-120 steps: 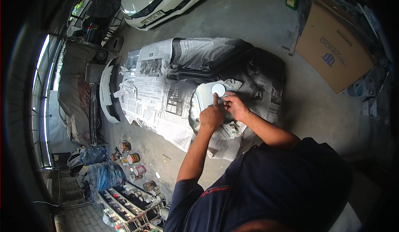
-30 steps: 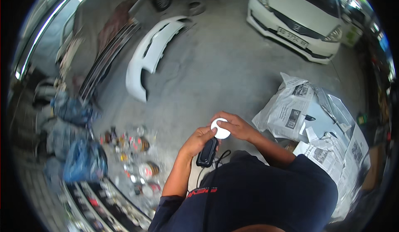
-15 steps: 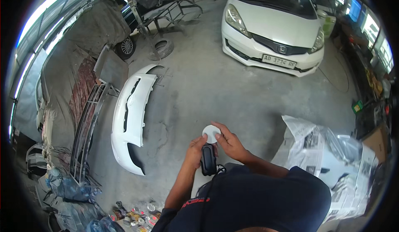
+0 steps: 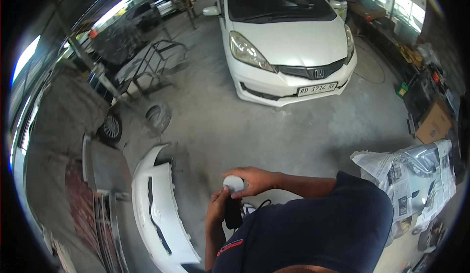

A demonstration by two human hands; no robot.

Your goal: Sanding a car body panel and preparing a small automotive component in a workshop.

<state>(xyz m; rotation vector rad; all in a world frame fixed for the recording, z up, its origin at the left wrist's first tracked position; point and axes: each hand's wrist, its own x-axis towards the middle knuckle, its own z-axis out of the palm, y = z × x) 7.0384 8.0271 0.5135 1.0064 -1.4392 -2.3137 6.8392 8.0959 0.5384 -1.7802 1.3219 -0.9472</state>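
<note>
A white round disc (image 4: 233, 182) is between my two hands in front of my chest, over the concrete floor. My left hand (image 4: 217, 203) pinches its lower edge, with the thumb on the near side. From the right, my right hand (image 4: 253, 181) closes over the disc and hides part of its edge. Just below the disc is a dark oblong object (image 4: 233, 215), close beside my left hand. A black cord runs down over my dark shirt. Whether my fingers touch the dark object cannot be made out.
A white bumper (image 4: 159, 214) lies on the floor to my left, beside a sheet-covered vehicle (image 4: 54, 141). Ahead is a white car (image 4: 293, 48); a tyre (image 4: 158, 118) lies left of it. At right are a newspaper-wrapped part (image 4: 377, 168) and a cardboard box (image 4: 434, 122).
The view has tilted up and turned, so the white car appears lower and more to the left. My right hand has wrapped further over the disc, covering more of its right side.
</note>
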